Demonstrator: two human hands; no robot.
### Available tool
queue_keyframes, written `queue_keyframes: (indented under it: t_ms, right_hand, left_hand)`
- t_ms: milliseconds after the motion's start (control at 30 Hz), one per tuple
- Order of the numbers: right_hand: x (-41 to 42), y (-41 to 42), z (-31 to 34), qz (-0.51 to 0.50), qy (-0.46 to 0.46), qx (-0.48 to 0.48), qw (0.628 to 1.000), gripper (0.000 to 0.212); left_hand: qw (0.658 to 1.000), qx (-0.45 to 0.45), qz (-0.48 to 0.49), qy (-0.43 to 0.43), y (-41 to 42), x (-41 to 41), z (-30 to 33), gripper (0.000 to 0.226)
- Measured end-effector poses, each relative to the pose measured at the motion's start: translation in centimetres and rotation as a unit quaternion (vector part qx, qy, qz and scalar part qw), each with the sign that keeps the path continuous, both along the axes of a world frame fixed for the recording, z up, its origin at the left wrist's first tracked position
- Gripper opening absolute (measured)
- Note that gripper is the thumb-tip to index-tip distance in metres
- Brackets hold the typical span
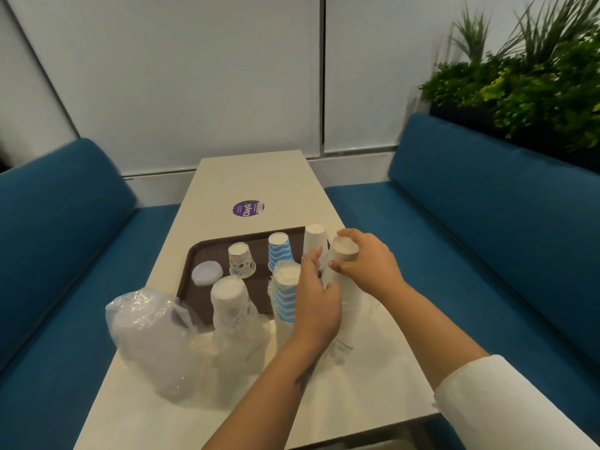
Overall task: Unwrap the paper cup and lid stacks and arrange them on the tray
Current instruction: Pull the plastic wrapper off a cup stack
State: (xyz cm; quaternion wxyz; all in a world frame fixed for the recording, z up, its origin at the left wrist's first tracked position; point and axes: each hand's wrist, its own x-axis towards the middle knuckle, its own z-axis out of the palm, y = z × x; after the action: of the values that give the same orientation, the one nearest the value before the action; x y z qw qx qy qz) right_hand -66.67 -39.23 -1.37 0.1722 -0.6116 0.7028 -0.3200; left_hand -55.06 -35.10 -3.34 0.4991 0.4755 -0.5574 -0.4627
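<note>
Hands on a wrapped stack of plain white cups [341, 287]

Right hand [367, 264] grips the stack's top; left hand [316, 303] holds its side, at the brown tray's [191, 274] near right corner.

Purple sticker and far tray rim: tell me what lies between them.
Nothing. In the head view, only bare table shows between the purple sticker and the brown tray rim.

"ClayG" on the purple round sticker [248, 208] on the table [259, 177]
</note>
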Motion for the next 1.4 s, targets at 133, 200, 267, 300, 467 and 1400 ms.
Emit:
queue_keyframes:
  t_ms: [133,200,267,300,467,1400]
  right_hand:
    - [-0.7,-0.1,0.1,0.001,-0.010,-0.008,1.000,0.054]
    - [-1.2,-0.1,0.2,0.001,-0.010,-0.005,1.000,0.054]
    - [-1.9,0.1,0.4,0.004,-0.012,-0.002,1.000,0.054]
    - [-2.2,0.3,0.5,0.006,-0.014,0.000,1.000,0.053]
    - [-4.1,1.6,0.9,0.033,-0.036,0.022,0.999,0.051]
    - [-8.6,0.8,-1.8,0.047,-0.453,0.224,0.862,0.122]
  left_hand:
    - [0.999,0.030,0.008,0.013,-0.4,-0.9,-1.0,0.077]
    - [0.999,0.041,0.006,0.014,-0.5,-1.4,-1.1,0.074]
    - [0.998,0.058,-0.003,0.019,-0.5,-1.8,-1.1,0.070]
    - [0.997,0.067,-0.010,0.022,-0.6,-2.1,-1.2,0.069]
    - [0.990,0.124,-0.051,0.042,-1.3,-3.3,-2.6,0.054]
    - [0.951,0.254,-0.037,0.170,-5.2,-5.4,-7.0,0.057]
